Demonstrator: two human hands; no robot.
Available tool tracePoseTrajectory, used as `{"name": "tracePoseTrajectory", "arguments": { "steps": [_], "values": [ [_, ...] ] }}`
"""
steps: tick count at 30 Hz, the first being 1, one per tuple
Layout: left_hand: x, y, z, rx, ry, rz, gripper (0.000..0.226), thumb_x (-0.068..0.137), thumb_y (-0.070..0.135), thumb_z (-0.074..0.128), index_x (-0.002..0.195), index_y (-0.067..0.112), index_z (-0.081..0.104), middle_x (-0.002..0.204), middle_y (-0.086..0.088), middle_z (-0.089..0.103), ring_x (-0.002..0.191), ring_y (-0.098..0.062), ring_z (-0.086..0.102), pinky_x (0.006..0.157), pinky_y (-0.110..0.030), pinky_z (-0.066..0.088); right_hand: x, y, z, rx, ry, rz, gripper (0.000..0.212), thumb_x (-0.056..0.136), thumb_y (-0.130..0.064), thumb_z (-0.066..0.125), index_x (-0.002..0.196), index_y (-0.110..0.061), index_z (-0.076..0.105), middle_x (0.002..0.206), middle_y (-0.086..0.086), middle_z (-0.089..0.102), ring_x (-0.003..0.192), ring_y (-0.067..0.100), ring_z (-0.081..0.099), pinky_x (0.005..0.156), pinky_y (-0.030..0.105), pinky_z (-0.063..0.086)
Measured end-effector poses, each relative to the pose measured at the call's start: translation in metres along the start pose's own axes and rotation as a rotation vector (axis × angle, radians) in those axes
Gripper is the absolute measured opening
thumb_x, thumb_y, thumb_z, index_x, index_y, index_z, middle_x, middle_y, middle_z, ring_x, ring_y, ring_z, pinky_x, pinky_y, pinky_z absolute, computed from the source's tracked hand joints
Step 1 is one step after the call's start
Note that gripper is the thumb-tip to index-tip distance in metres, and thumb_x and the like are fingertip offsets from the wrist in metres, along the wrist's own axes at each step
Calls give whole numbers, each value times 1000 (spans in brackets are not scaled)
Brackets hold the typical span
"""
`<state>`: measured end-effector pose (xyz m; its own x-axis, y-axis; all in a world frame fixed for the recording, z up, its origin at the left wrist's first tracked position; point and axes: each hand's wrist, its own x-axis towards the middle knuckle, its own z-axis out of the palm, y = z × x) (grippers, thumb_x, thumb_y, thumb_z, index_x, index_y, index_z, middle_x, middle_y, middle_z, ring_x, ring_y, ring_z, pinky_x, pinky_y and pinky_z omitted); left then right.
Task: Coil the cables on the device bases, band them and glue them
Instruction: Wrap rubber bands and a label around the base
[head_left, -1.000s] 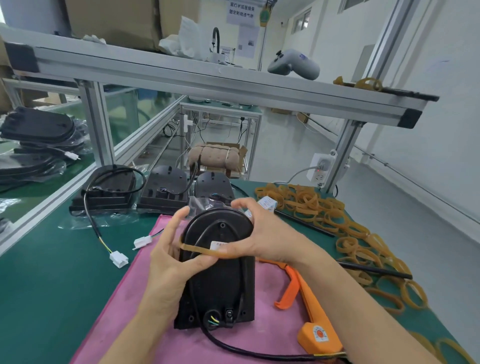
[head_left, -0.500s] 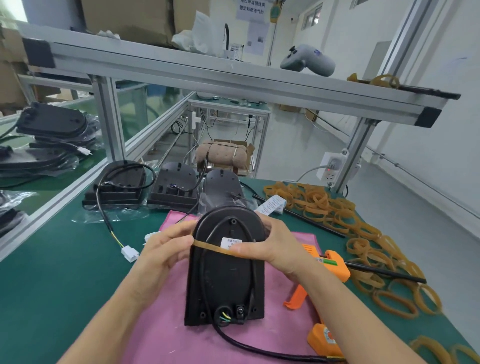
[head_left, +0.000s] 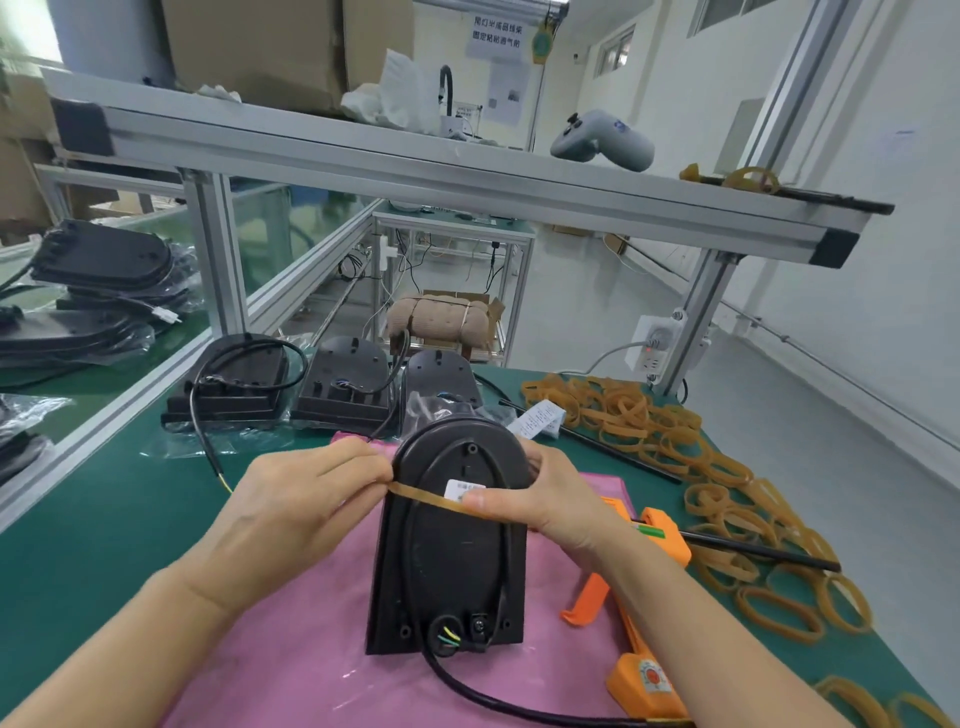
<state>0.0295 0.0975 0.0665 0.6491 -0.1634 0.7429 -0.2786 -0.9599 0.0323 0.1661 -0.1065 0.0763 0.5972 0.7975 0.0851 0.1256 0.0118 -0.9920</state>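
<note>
A black device base (head_left: 447, 561) stands tilted on the pink mat (head_left: 291, 639), underside toward me, with its black cable (head_left: 415, 545) coiled in the rim channel. A tan rubber band (head_left: 421, 499) stretches across the upper part of the base. My left hand (head_left: 301, 504) pinches the band at the base's left edge. My right hand (head_left: 550, 499) grips the right edge, thumb pressing the band near the white label (head_left: 465, 487). The cable's free end runs out at the bottom toward the right.
Three more black bases (head_left: 337, 384) sit at the back of the green table (head_left: 78, 551). Several loose rubber bands (head_left: 654, 431) cover the right side. An orange glue gun (head_left: 644, 613) lies right of the mat. Aluminium frame posts (head_left: 218, 260) stand behind.
The band has slid from the rounded top further down across the base. My left hand moved to the left edge and my right hand settled on the right edge.
</note>
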Motion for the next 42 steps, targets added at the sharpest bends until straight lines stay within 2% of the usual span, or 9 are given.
{"name": "tracePoseTrajectory", "arguments": {
  "steps": [4, 9, 16, 22, 25, 28, 31, 37, 42],
  "values": [
    [-2, 2, -1, 89, -29, -54, 25, 82, 19, 45, 68, 9, 62, 60, 1, 52, 43, -20, 45, 38, -31, 41, 3, 5, 7, 9, 23, -22, 36, 70, -11, 83, 103, -22, 73, 103, 2, 75, 94, 14, 71, 75, 20, 54],
    [-22, 16, 15, -98, 75, -290, 23, 80, 22, 44, 65, 8, 56, 63, 14, 39, 55, -7, 33, 48, -21, 35, 7, 10, 11, 33, 85, -12, 30, 69, -14, 83, 97, -20, 75, 99, 4, 75, 89, 13, 71, 72, 21, 54],
    [-39, 12, 22, 62, 123, -247, 25, 86, 15, 43, 69, 8, 60, 63, -2, 53, 47, -26, 48, 37, -41, 43, 12, 14, 20, 93, 80, 37, 21, 71, -17, 80, 92, -19, 75, 98, 5, 75, 88, 14, 71, 73, 20, 54],
    [-43, 18, 32, -17, 93, -382, 18, 86, 23, 51, 72, 16, 59, 60, 9, 56, 63, -15, 47, 57, -27, 39, 13, 18, 18, -34, 123, 14, 28, 77, -28, 76, 101, -15, 71, 101, 3, 74, 93, 14, 69, 83, 27, 56],
    [-41, 11, 34, -448, -12, -708, 15, 80, 14, 67, 71, 23, 60, 65, 6, 62, 61, -9, 55, 63, -15, 42, 14, 19, 16, -108, 138, 31, 23, 76, -36, 75, 94, -22, 71, 97, -3, 74, 90, 9, 68, 85, 28, 55],
    [-43, 11, 42, -987, 9, -972, 30, 73, 26, 76, 97, 39, 63, 104, 13, 70, 100, -9, 65, 94, -32, 45, 16, 19, 12, -127, 109, 54, 12, 81, -36, 73, 91, -31, 69, 93, -12, 73, 88, 3, 67, 79, 19, 52],
    [-37, 30, 57, -1322, 21, -1044, 59, 71, 17, 71, 127, 29, 56, 123, 2, 67, 113, -18, 64, 94, -42, 52, 18, 22, 11, -168, 67, 86, 19, 83, -43, 70, 99, -33, 65, 94, -19, 71, 89, -4, 66, 73, 10, 48],
    [-33, 32, 75, -1365, 140, -1250, 42, 66, 6, 69, 108, 3, 67, 100, -21, 73, 82, -31, 73, 60, -31, 60, 20, 14, -66, -925, 361, 122, 28, 101, -23, 44, 121, -15, 61, 116, 3, 64, 101, 15, 57, 83, 28, 44],
    [-33, 30, 78, -1369, 85, -1313, 41, 65, 14, 73, 105, 7, 71, 98, -21, 73, 84, -36, 73, 61, -36, 60, -9, 19, -151, -1644, 435, 689, 18, 92, -13, 53, 106, -13, 65, 112, 6, 65, 101, 24, 59, 82, 33, 47]
  ]
}}
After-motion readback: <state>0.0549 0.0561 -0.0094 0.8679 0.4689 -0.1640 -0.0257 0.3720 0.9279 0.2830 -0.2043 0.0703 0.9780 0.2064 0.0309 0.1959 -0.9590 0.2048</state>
